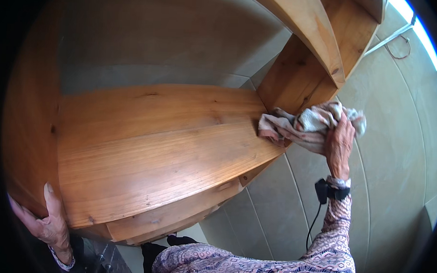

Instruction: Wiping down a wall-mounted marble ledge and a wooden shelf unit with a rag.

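My right hand (340, 140) grips a crumpled, faded cloth (309, 125) at the right end of a wooden shelf board (167, 152). One corner of the cloth lies on the board by the upright wooden side panel (292, 77), and the rest bunches up under my fingers, past the shelf's edge. At the far left, my left hand (51, 221) rests around the front edge of the other wooden side panel (34, 130), thumb apart from the fingers. The board's surface is smooth, with knots and a soft shine.
A curved wooden board (305, 27) spans above the shelf. Tiled wall (384, 142) runs along the right side, with a wire loop (400, 49) and a pale rod (388, 39) near a bright window. A black cable (313, 226) hangs from the device on my right wrist (332, 191).
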A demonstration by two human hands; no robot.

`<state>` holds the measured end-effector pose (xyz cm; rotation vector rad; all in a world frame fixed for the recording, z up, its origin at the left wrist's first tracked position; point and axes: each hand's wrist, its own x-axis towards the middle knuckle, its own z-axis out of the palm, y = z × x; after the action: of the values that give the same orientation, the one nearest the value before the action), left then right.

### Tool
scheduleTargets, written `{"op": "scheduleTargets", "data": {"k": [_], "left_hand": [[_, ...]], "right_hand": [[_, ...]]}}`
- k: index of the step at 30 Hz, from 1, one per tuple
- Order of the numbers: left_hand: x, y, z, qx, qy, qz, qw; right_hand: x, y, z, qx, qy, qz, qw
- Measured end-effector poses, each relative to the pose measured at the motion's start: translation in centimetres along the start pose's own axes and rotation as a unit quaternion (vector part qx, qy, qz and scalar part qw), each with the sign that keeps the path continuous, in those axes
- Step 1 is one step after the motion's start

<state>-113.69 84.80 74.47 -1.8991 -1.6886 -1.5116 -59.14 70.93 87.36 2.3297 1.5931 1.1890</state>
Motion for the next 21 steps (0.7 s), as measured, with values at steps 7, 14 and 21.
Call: {"op": "scheduleTargets", "data": {"k": [7,14,21], "left_hand": [[-0.8,-1.1,-0.4,-0.003,0.003,-0.022,1.0],[-0.2,-0.9,0.8,-0.044,-0.01,-0.035,0.998],[0.1,-1.0,0.2,-0.061,-0.01,-0.019,0.998]], "right_hand": [[0.9,-4.7,-1.1,-0.026,0.006,-0.201,0.979],[7.4,-2.6,9.9,-0.112,-0.008,-0.204,0.972],[12.6,-4.3,12.9,-0.008,0.087,-0.276,0.957]]}}
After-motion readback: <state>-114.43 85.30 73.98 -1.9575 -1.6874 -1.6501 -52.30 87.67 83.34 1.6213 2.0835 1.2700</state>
